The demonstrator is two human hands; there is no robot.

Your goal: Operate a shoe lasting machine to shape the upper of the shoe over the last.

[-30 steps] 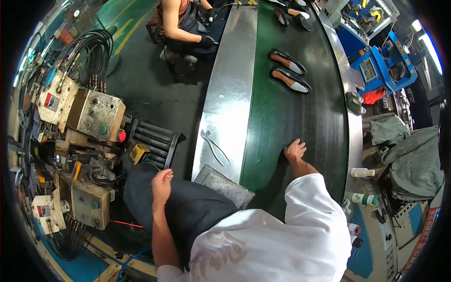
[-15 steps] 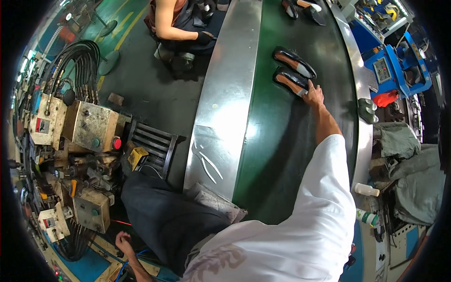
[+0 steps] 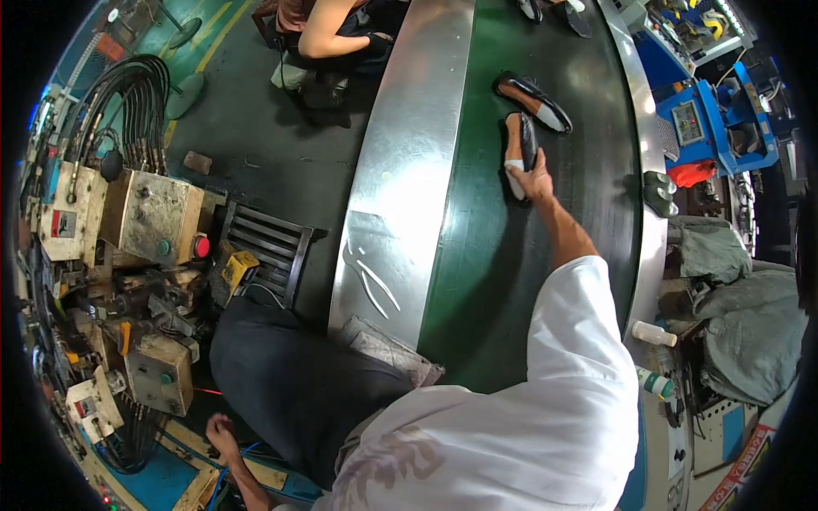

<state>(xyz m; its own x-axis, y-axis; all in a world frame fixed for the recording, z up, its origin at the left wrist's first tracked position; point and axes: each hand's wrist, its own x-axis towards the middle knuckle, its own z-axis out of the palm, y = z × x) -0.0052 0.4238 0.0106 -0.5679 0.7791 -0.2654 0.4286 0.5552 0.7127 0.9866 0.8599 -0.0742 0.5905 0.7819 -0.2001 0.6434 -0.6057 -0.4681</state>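
Note:
My right hand (image 3: 537, 180) reaches over the green conveyor belt (image 3: 477, 281), its fingers closed round the heel end of a black slip-on shoe (image 3: 528, 140) with a tan and white insole. That shoe lies with its toe pointing away from me. Just beyond it, close to its toe, a matching black shoe (image 3: 537, 98) rests at a slant. My left hand (image 3: 221, 436) hangs low at the left beside the machine, fingers loosely curled in, with nothing visible in it.
A metal ledge (image 3: 400, 187) borders the belt, with white pincers (image 3: 375, 285) and a folded grey cloth (image 3: 388, 349) on it. Other shoes (image 3: 575, 17) lie farther up the belt. A seated person (image 3: 328, 34) is at the far left, beyond a dark slatted stool (image 3: 268, 247).
My right hand has moved left and taken hold of the nearer shoe at its heel. That shoe has turned, and its heel has swung left and nearer me. The seated person's arm has shifted.

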